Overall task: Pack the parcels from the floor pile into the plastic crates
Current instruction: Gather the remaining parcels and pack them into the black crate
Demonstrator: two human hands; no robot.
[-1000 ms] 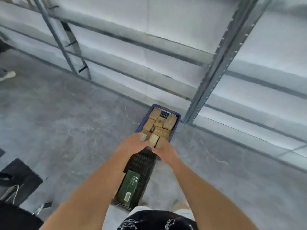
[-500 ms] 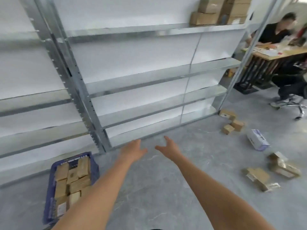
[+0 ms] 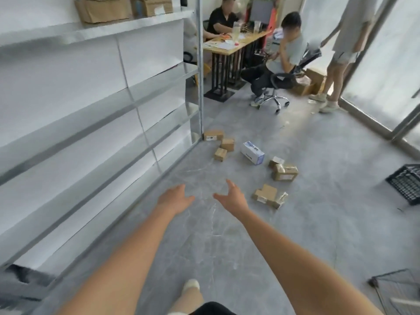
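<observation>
above the floor, left hand [image 3: 173, 200] and right hand [image 3: 231, 197] reach forward, empty.

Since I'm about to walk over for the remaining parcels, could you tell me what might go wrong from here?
Both hands, left hand and right hand, are empty, and the cardboard parcels lie scattered, so you could trip on one. The only crate in view, the black crate, sits apart from them, so an overloaded carry might spill.

We look along a grey marbled floor [image 3: 318, 223] beside metal shelving [image 3: 113, 105] with white back panels. At the far end we see a wooden desk [image 3: 229, 47], a swivel chair [image 3: 276, 87] and tall glass panels [image 3: 386, 71] letting in daylight.
</observation>
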